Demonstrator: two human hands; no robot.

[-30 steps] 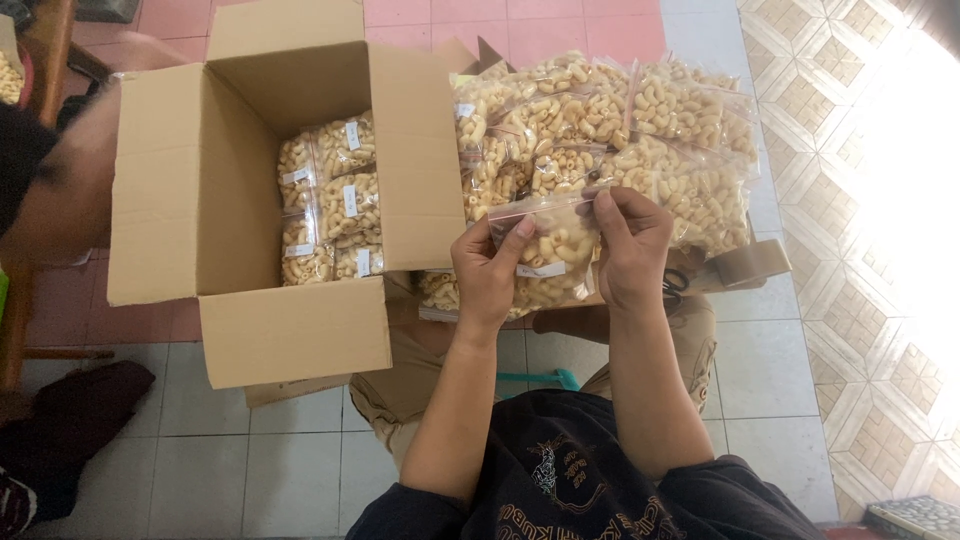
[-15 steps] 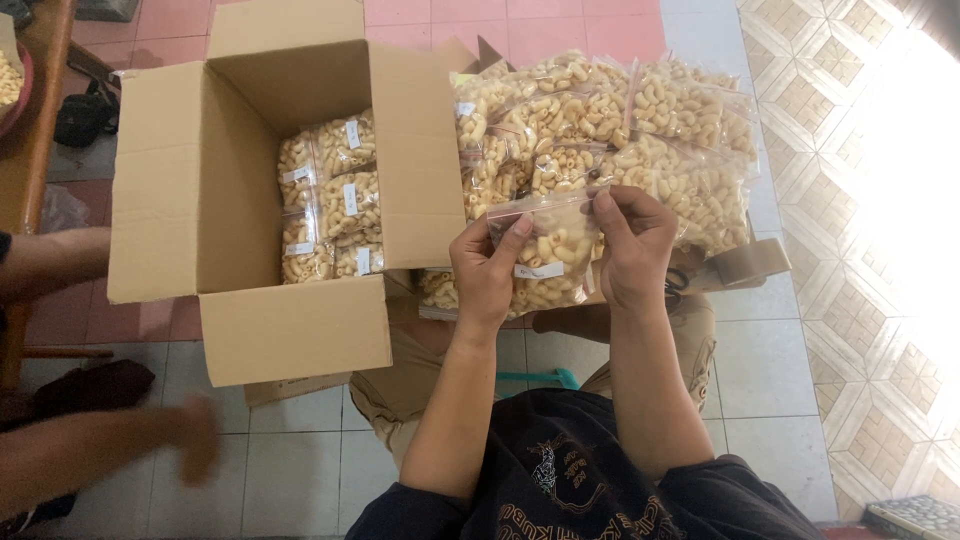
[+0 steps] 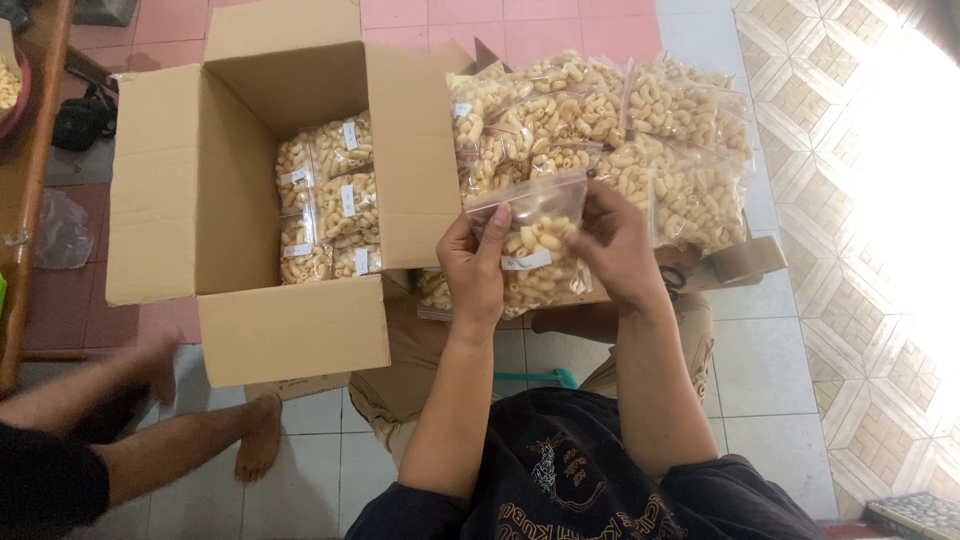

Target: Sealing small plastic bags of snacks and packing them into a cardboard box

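A: What is being held?

B: A small clear plastic bag packed with pale, curled, elbow-shaped snack pieces. It has a white label low on its front and its top edge is pressed flat. It is held up in front of the person's chest, above their lap.

A: How do the hands sit on it?

B: The left hand grips the bag's left side, thumb on the front and fingers curled behind. The right hand holds the right side, with its fingertips pinched at the upper corner. Both hands are closed on the bag.

A: What lies just behind it?

B: A heap of filled bags of the same kind, overlapping one another, piled on flattened cardboard. The held bag covers the heap's lower left part.

A: And to the left?

B: An open cardboard box with all flaps folded out, standing on the tiled floor. Inside it, more labelled snack bags are stacked in two columns against the right wall.

A: Anyone else about?

B: Another person's bare foot and leg rest on the floor by the box's near flap, with a blurred arm above them. A wooden desk edge runs down the far left.
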